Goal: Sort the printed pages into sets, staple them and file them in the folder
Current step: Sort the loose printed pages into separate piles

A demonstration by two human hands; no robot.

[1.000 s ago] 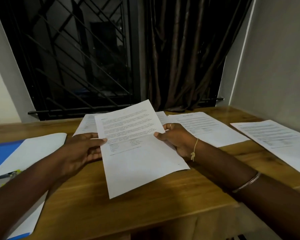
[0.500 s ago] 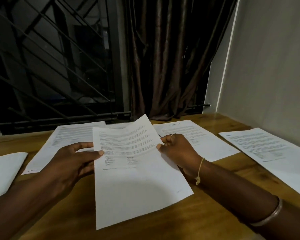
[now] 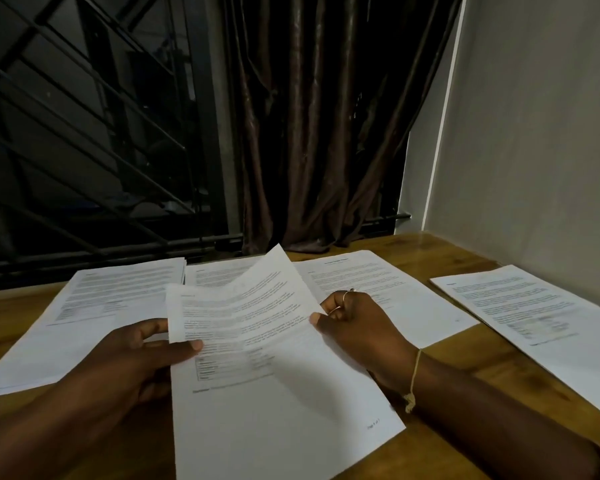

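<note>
Between our left hand (image 3: 129, 362) and right hand (image 3: 357, 327) we are pinching a printed page (image 3: 267, 393) by its edges; beyond them, more pages (image 3: 94, 306) are lying on the worktop (image 3: 465, 362).

There is only one view, from a wide-angle camera worn on the person's head. It looks forward and down across the worktop (image 3: 482, 358) toward its far edge, where a barred window (image 3: 84, 133) and a dark curtain (image 3: 309, 133) stand. A pale wall (image 3: 534, 133) closes the right side. The camera is near: both forearms enter from the bottom of the picture, and the left hand (image 3: 132, 362) and right hand (image 3: 357, 327), each holding the held page (image 3: 274, 410), fill the lower middle.
</note>
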